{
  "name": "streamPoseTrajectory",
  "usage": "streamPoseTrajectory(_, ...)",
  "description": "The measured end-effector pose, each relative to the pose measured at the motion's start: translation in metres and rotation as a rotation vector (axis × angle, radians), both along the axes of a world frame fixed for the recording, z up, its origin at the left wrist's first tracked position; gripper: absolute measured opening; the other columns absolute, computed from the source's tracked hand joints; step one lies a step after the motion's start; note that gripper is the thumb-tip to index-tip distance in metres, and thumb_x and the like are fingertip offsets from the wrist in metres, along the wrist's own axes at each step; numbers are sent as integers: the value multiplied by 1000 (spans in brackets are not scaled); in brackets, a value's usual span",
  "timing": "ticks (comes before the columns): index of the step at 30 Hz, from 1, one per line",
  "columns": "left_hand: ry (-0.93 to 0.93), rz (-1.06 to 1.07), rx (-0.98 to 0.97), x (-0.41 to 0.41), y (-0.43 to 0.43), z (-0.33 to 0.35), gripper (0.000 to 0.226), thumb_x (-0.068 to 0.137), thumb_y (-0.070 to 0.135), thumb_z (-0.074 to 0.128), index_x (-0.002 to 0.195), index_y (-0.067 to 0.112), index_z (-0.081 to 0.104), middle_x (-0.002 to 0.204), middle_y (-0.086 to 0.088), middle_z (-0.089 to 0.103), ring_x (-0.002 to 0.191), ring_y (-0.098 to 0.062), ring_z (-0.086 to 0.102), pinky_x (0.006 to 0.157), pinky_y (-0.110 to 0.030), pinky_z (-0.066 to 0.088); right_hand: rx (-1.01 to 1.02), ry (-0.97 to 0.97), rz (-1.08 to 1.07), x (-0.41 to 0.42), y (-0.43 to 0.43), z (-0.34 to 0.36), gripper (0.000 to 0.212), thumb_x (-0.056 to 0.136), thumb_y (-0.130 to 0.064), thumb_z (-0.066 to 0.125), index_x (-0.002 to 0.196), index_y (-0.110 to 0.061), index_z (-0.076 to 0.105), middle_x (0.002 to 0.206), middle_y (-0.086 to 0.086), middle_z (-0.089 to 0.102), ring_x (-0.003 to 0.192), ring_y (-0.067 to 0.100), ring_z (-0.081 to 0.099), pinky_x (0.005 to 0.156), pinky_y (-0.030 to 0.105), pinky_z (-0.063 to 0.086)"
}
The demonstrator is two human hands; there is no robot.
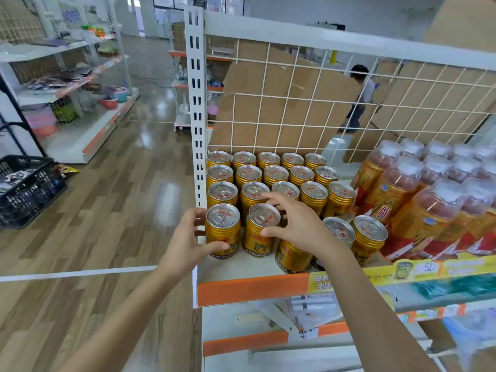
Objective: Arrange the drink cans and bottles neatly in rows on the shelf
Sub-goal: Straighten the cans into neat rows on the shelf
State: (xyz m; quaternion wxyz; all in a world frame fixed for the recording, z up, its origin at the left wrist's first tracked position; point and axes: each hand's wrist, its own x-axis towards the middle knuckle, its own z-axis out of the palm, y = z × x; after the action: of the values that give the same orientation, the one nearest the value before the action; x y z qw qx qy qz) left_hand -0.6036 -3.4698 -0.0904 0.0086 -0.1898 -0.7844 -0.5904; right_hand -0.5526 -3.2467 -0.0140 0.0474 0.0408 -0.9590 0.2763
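Note:
Several gold drink cans [279,173] stand in rows at the back left of the white shelf [236,269]. My left hand [188,242] grips the front-left gold can [222,229] at the shelf's left edge. Beside it, my right hand [298,224] wraps the second front can [260,229], fingers over its far side. Three more gold cans [369,234] stand loosely at the front, partly hidden behind my right wrist. Several amber bottles with white caps [408,200] fill the shelf's right part.
A white slotted upright post [197,108] rises at the shelf's left edge, a wire grid back panel [335,103] with cardboard behind it. A black basket [26,189] sits on the wooden floor at left. A person [359,95] stands beyond the grid.

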Motion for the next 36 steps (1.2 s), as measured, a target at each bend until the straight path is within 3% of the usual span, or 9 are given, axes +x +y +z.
streamPoseTrajectory(5,12,1,70,2,0,-2,60,55,29,79,108,39,52,113,6,54,101,-2,57,79,-15,50,-44,0,35,-4,1,-4,74,75,-28,76,136,-41,35,136,-10,49,125,18,46,102,43,40)
streamPoseTrajectory(9,-5,-9,123,6,0,-4,67,58,27,82,118,34,52,113,0,53,103,3,54,78,-14,50,-77,22,42,-5,2,-8,72,75,-30,75,135,-39,36,129,-11,51,119,13,48,99,43,44)
streamPoseTrajectory(14,-53,24,153,10,4,-15,69,55,22,87,114,22,51,114,1,58,107,-7,57,82,-27,54,-81,29,20,-5,2,-12,71,75,-38,73,137,-34,37,131,-8,50,119,14,49,98,42,44)
streamPoseTrajectory(19,-48,31,157,12,8,-16,60,57,24,82,107,30,49,113,2,58,99,4,56,77,-18,52,-2,34,29,-6,2,-12,70,80,-42,69,140,-31,34,141,-5,43,126,14,42,98,32,36)
streamPoseTrajectory(24,-52,-11,163,11,5,-15,57,66,10,81,109,32,50,115,5,57,101,6,56,75,-13,50,-80,25,16,-5,3,-12,74,77,-39,72,139,-34,32,135,-6,50,123,17,47,100,39,42)
streamPoseTrajectory(31,-87,-71,127,3,-3,-20,68,65,28,78,127,21,49,123,2,59,111,-7,56,84,-19,51,-53,37,14,-6,2,-12,74,78,-38,72,140,-32,32,137,-4,49,125,18,46,100,38,40)
streamPoseTrajectory(36,-100,-106,119,4,-4,-21,80,58,49,75,127,19,48,124,2,58,112,-7,57,84,-21,51,-25,46,17,-5,2,-12,71,79,-39,70,139,-33,33,137,-5,48,125,16,46,96,34,38)
